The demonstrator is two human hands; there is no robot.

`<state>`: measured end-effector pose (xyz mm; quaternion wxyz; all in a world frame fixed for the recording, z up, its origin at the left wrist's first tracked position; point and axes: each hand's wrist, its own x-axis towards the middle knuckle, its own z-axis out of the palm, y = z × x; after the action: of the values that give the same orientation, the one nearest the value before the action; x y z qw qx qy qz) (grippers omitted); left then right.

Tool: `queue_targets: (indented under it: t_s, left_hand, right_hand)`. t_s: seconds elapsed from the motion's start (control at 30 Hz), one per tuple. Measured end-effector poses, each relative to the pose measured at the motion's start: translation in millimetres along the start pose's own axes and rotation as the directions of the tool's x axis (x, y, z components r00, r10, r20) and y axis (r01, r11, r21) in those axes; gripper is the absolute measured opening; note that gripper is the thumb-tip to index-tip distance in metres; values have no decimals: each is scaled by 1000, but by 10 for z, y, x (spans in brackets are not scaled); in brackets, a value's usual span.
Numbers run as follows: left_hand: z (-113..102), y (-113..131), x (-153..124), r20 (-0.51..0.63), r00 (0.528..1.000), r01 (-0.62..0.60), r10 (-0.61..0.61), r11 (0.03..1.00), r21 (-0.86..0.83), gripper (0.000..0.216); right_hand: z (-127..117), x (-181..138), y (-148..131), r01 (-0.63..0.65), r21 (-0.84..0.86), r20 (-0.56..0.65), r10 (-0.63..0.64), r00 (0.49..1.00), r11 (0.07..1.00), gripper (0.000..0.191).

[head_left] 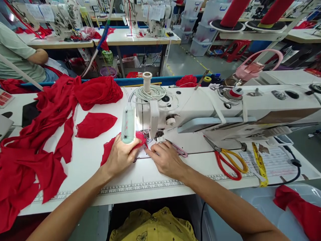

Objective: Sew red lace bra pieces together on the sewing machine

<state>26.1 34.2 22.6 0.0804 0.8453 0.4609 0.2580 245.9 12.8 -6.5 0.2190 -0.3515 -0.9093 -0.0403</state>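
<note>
Red fabric piece (107,151) on white table (87,164), right end at needle area of sewing machine (192,103). Left hand (119,154) over it, fingers grasping cloth between thumb and forefinger. Right hand (167,160) just right of needle area, fingers curled, tips near cloth edge; cannot tell whether pinching. Pink-handled tool (181,151) beside right hand; scissors (217,150), yellow tape measure (259,164) farther right. Leaf-shaped red cutout (96,125), red fabric heap (30,164) at left.

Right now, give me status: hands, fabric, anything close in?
Left hand on red fabric, at the sewing machine. Right hand close by, grip unclear. Pink tool lies beside right hand.
</note>
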Motion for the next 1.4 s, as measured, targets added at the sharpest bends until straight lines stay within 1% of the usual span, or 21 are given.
queue_targets:
  t_s: [0.07, 0.17, 0.33, 0.4, 0.5, 0.57, 0.63, 0.77, 0.87, 1.03, 1.2, 1.4]
  left_hand:
    - [22, -16, 0, 0, 999, -48, 48, 999, 3, 23]
    - [62, -23, -18, -17, 999, -50, 51, 999, 15, 22]
    - [122, -14, -79, 32, 995, -94, 93, 995, 40, 22]
    - [133, -35, -88, 20, 997, -74, 73, 997, 38, 20]
    - [142, -84, -78, -34, 999, -3, 4, 999, 34, 19]
    - [153, -103, -75, -49, 999, 13, -11, 999, 43, 19]
    - [169, -102, -84, -29, 999, -15, 17, 998, 64, 19]
    - [184, -57, -117, 45, 993, -116, 111, 984, 132, 24]
    - [165, -27, -126, 76, 987, -152, 141, 975, 163, 23]
    - [130, -6, -113, 70, 985, -168, 159, 973, 156, 19]
    - [129, -3, -85, 23, 985, -174, 172, 972, 159, 16]
    - [125, -4, -70, 64, 985, -163, 158, 982, 96, 17]
  right_hand:
    - [3, 0, -2, 0, 1, -6, 0, 1000, 1000, 33]
    - [2, -3, -2, -5, 11, -1, 5, 1000, 1000, 32]
    - [-10, 4, -3, -17, 33, 4, 17, 1000, 999, 33]
    - [-8, 5, 0, -27, 44, 0, 27, 1000, 999, 34]
    - [0, 5, 8, -44, 47, 4, 44, 999, 998, 37]
    - [0, 7, 12, -46, 36, 10, 45, 999, 998, 38]
    - [-4, 11, 12, -41, 27, 12, 41, 999, 999, 35]
    - [-15, 17, -2, -48, 16, 23, 48, 999, 999, 30]
    - [-11, 14, -13, -52, 14, 33, 52, 998, 999, 29]
    - [5, 7, -14, -45, 9, 36, 45, 998, 999, 28]
    - [-1, 6, -9, -45, 23, 38, 44, 998, 999, 31]
    - [7, -10, -15, -38, 31, 52, 36, 998, 999, 30]
